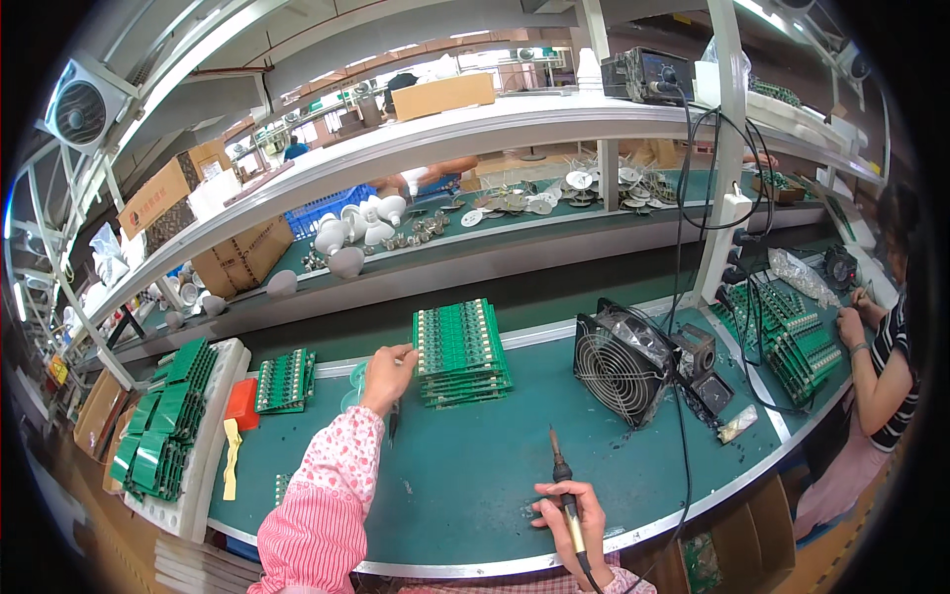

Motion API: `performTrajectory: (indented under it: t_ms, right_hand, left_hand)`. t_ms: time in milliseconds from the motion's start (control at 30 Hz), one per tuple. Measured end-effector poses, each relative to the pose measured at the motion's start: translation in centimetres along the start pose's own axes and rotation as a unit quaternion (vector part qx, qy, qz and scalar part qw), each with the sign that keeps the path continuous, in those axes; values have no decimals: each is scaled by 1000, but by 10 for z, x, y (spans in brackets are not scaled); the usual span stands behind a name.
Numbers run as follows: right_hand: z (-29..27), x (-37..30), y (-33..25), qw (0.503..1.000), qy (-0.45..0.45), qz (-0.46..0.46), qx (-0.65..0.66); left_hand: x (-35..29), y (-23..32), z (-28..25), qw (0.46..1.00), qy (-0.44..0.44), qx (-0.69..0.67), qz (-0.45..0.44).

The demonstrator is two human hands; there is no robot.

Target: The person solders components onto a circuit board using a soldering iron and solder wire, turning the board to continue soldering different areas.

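Note:
My left hand [388, 378] reaches forward, fingers closed at the left edge of a tall stack of green circuit boards [459, 346], seemingly pinching an upper board. Just below that hand is a thin dark tool [394, 424]; I cannot tell whether it is held or lies on the bench. A pale green round item [352, 396] is partly hidden behind the hand. Near the bench's front edge, my right hand [576, 520] grips a soldering iron [563, 475] like a pen, its tip pointing up and away from me, over the green mat [465, 475].
At left, more boards [170, 421] fill a white foam tray [230, 371], beside a smaller board stack [286, 381] and a red box [241, 404]. A fan [618, 366] and an iron stand [705, 381] stand right. A co-worker [881, 346] sits far right. A shelf [515, 129] crosses above.

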State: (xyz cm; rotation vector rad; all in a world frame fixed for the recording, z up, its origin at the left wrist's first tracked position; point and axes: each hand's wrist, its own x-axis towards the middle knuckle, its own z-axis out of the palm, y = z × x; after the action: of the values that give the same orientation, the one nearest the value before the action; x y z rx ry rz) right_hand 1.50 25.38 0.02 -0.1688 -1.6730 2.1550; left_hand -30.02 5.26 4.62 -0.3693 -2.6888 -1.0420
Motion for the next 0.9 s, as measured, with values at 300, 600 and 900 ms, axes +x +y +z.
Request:
performTrajectory:
  t_ms: [300,600,900]
  right_hand:
    - [5,10,-14,999,22,-15,-39]
    - [8,5,-6,998,9,-39,-51]
    - [10,11,-2,999,6,-35,-19]
  left_hand:
    - [-81,-16,-117,983,63,174,11]
    - [-228,-72,-164,921,-9,313,-234]
    - [-220,-75,-143,927,-48,292,-232]
